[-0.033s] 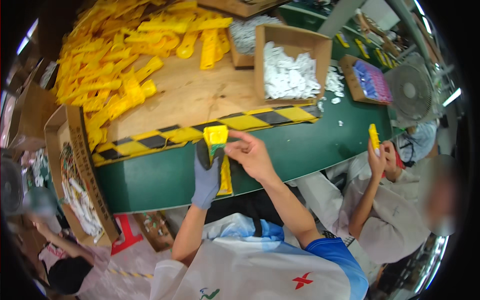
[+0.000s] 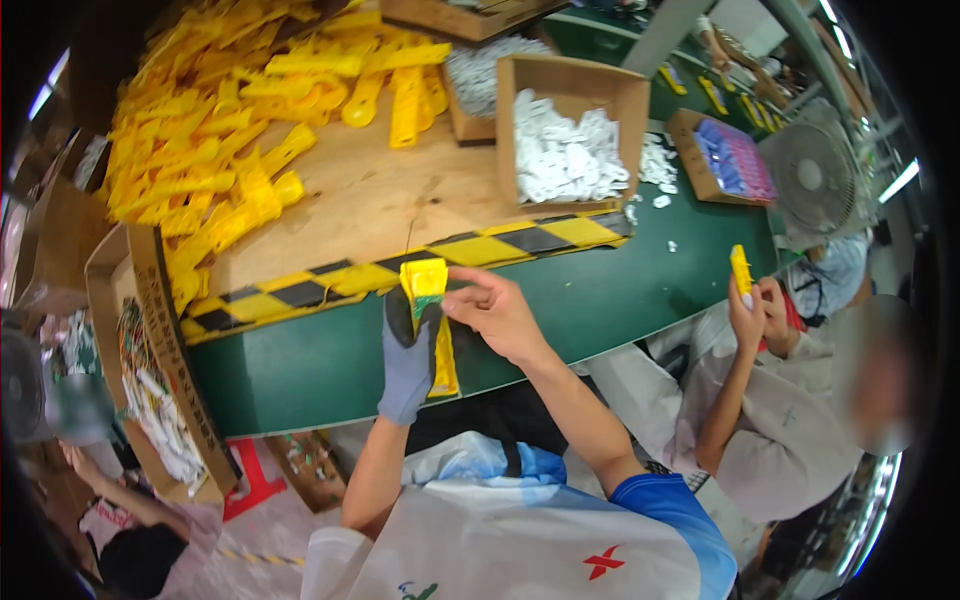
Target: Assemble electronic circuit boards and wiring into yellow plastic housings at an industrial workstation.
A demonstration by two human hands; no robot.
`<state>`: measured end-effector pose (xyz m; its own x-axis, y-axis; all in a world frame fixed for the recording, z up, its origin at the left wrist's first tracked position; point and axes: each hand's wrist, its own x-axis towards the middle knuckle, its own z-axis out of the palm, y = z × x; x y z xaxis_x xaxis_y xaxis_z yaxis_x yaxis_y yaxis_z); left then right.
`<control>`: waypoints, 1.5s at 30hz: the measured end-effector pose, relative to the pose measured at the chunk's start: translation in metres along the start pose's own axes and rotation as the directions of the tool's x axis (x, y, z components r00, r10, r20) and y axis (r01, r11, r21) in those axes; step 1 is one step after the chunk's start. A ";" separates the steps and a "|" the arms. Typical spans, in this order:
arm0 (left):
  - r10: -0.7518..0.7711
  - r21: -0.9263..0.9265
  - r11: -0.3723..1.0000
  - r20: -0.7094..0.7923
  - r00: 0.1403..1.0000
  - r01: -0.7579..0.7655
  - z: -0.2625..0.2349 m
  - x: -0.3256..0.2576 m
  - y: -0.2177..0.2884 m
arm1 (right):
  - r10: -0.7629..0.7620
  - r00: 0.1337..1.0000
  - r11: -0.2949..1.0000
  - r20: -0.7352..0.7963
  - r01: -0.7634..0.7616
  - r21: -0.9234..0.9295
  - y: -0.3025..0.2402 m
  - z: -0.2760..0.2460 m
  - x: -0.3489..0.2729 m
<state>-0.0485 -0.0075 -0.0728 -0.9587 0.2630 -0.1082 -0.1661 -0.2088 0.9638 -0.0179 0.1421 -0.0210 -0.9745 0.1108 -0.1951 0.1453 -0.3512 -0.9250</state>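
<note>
My left hand (image 2: 405, 355), in a grey glove with dark fingers, is closed around a long yellow plastic casing (image 2: 424, 273). It holds the casing upright above the green tabletop, with the lower end showing beside the wrist. A small green piece like a circuit board (image 2: 428, 303) sits in the casing's hollow. At the casing's right edge is my bare right hand (image 2: 505, 318). Its index finger stretches to the upper rim, while the other fingers are bent together close to the green piece. Whether they pinch anything small is hidden.
A heap of yellow casings (image 2: 210, 150) covers the wooden board, edged by striped tape (image 2: 480, 249). Behind stands a carton (image 2: 640, 110) of white parts. Left is a carton (image 2: 165, 330) with wires. A co-worker's hand (image 2: 745, 320) holds a yellow casing at right, near a fan (image 2: 812, 175).
The whole view has shifted slightly. Both hands keep nearly the same pose at the yellow casing, and nothing has been taken up or let go.
</note>
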 end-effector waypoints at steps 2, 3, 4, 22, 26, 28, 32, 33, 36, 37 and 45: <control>-0.160 -0.142 0.977 0.025 0.987 0.162 0.008 -0.005 0.031 | -0.070 0.998 0.994 0.004 0.071 -0.078 -0.018 -0.017 0.005; -0.201 -0.175 0.964 0.028 0.979 0.202 0.002 -0.003 0.021 | -0.185 0.975 0.932 -0.125 0.133 -0.338 -0.039 -0.026 0.006; -0.185 -0.173 0.967 0.039 0.982 0.189 0.004 -0.005 0.026 | -0.319 0.923 0.806 -0.216 0.144 -0.575 -0.062 -0.035 0.009; -0.133 -0.134 0.979 0.146 0.980 0.153 0.019 -0.008 0.038 | -0.639 0.731 0.679 -0.240 0.391 -0.621 -0.084 -0.077 0.032; -0.146 -0.133 0.977 0.149 0.978 0.166 0.023 -0.006 0.049 | -0.370 0.913 0.856 -0.172 0.264 -0.444 -0.044 -0.043 -0.014; -0.172 -0.131 0.973 0.136 0.976 0.190 0.020 -0.008 0.048 | -0.228 0.968 0.932 -0.103 0.186 -0.313 -0.033 -0.029 -0.022; 0.014 0.095 0.995 0.133 0.991 -0.027 0.010 -0.004 0.027 | -0.037 0.986 0.999 0.161 0.030 0.045 -0.004 -0.024 -0.029; 0.013 0.091 0.996 0.125 0.992 -0.024 0.010 -0.006 0.023 | -0.041 0.986 0.999 0.159 0.043 -0.012 0.002 -0.023 -0.027; 0.000 0.150 0.989 0.066 0.998 -0.010 0.017 -0.012 0.044 | -0.019 0.999 0.994 0.035 0.023 -0.107 0.010 -0.019 -0.020; -0.033 0.119 0.993 0.085 0.996 0.022 0.016 -0.012 0.044 | -0.011 0.999 0.994 0.044 0.016 -0.110 0.011 -0.017 -0.019; -0.019 0.107 0.994 0.095 0.995 0.009 0.016 -0.007 0.039 | -0.139 0.990 0.935 -0.023 0.123 -0.332 0.009 -0.005 -0.011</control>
<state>-0.0440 -0.0021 -0.0306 -0.9290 0.3555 -0.1030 -0.1490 -0.1044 0.9833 -0.0048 0.1422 -0.0287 -0.9810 0.1798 -0.0726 0.0727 -0.0059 -0.9973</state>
